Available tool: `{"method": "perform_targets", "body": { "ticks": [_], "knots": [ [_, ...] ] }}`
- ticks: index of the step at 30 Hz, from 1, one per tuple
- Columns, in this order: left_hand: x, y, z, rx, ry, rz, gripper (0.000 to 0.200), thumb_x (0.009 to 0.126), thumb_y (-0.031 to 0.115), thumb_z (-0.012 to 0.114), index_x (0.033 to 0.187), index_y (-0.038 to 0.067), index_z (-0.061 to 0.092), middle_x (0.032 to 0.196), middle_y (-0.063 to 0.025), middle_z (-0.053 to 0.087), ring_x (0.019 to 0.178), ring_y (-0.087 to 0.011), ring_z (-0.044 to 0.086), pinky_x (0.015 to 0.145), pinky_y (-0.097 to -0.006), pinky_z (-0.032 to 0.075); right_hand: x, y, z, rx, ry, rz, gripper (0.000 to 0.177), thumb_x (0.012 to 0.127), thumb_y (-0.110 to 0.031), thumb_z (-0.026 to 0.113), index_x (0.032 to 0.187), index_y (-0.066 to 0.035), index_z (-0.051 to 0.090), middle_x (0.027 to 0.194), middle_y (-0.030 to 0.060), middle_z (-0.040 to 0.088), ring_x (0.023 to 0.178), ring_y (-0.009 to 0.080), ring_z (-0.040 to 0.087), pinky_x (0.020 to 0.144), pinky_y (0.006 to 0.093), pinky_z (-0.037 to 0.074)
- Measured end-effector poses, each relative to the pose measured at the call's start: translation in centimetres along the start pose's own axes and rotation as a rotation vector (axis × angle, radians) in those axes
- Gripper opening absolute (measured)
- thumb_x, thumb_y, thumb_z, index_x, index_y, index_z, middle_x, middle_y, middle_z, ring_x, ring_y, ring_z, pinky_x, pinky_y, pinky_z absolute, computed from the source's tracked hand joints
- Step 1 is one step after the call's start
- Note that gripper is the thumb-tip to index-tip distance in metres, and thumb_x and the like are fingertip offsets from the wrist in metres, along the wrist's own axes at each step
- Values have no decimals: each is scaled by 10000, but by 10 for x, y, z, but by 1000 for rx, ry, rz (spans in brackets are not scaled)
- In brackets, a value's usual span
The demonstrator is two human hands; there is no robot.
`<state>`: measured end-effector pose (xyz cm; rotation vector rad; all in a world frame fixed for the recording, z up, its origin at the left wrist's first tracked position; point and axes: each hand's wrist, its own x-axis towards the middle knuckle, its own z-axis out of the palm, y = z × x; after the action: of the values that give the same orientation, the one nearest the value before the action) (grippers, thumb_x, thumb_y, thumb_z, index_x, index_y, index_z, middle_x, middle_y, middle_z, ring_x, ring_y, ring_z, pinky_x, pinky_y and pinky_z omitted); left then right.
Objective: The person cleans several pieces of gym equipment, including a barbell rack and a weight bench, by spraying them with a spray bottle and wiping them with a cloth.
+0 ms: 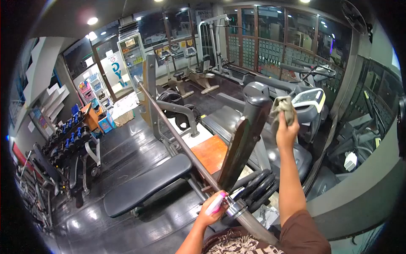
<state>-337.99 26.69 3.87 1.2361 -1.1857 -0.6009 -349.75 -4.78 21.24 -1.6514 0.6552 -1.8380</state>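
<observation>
My left hand (pixel 210 213) is wrapped around a small white and pink spray bottle (pixel 218 204), close beside the collar end of a barbell (pixel 182 144). The bar lies across the uprights of a bench press rack. Raised to the right, my right hand (pixel 286 129) grips a crumpled grey-green cloth (pixel 282 109). That cloth is next to the top of the near rack upright (pixel 253 110). Below the bar stands a black padded bench (pixel 148 184). Several weight plates (pixel 258 188) hang low on the rack, near my right forearm.
Treadmills (pixel 296 161) stand just beyond the rack on the right. Behind are exercise bikes (pixel 201 76) and a cable machine (pixel 215 42). A dumbbell rack (pixel 72 139) lines the left side. An orange-brown board (pixel 210 152) lies between the uprights.
</observation>
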Motion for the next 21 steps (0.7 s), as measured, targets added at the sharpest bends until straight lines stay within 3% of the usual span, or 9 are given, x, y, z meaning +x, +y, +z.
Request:
{"method": "perform_targets", "body": {
  "ticks": [3,7,10,13,14,15,17,19,21],
  "knots": [
    [1,1,-1,-27,-2,-20,506,853,9,733,1333,26,574,1231,-97,671,929,-141,649,849,-295,537,1,-70,10,-94,-111,-453,514,796,-58,744,1297,-77,634,1064,113,637,938,241,624,836,356,500],
    [7,1,-5,8,-42,-34,485,844,6,744,1304,27,591,1169,-77,674,913,-124,639,832,-286,530,13,-113,40,-510,-214,-666,428,693,-152,785,1105,-79,698,1037,103,629,1063,301,555,905,426,437],
    [10,3,-6,21,-45,-16,468,841,-3,745,1285,28,602,1117,-59,670,893,-113,629,817,-275,522,28,-97,59,-517,-275,-699,351,688,-181,785,1015,-79,709,1051,114,669,1087,315,589,961,452,407],
    [10,0,-6,-3,-44,-30,452,847,-13,733,1279,23,604,1098,-52,669,883,-114,623,806,-267,517,39,-92,64,-364,-357,-420,230,714,-169,771,906,-57,711,920,132,708,946,329,670,877,420,469],
    [9,0,-6,-5,-51,-46,451,848,-15,730,1279,22,604,1096,-52,669,884,-115,623,804,-268,517,45,-91,66,-244,-363,-291,184,758,-185,758,840,-28,709,773,159,698,746,372,681,728,386,510],
    [9,1,-7,-8,-58,-60,450,849,-17,728,1279,21,604,1095,-52,669,884,-117,623,801,-269,518,50,-88,67,-194,-359,-225,201,803,-200,746,834,-4,716,729,133,702,642,292,673,609,348,500],
    [8,-3,-7,27,-53,1,456,851,-23,719,1288,25,598,1064,-54,669,880,-118,623,792,-274,523,75,-97,57,-118,-587,160,204,847,-195,721,872,7,732,740,68,709,664,157,642,652,315,496],
    [9,-9,-7,47,-42,77,461,850,-25,715,1292,31,596,1035,-53,669,882,-117,626,789,-275,525,97,-71,59,-49,-621,277,200,870,-185,705,888,11,743,735,17,690,689,87,586,674,281,484],
    [5,-15,-8,34,-47,55,468,848,-30,708,1297,34,593,1023,-56,670,890,-117,630,795,-275,525,100,-61,55,39,-648,287,214,873,-194,710,901,16,738,790,23,709,727,97,602,708,275,479]
  ]
}}
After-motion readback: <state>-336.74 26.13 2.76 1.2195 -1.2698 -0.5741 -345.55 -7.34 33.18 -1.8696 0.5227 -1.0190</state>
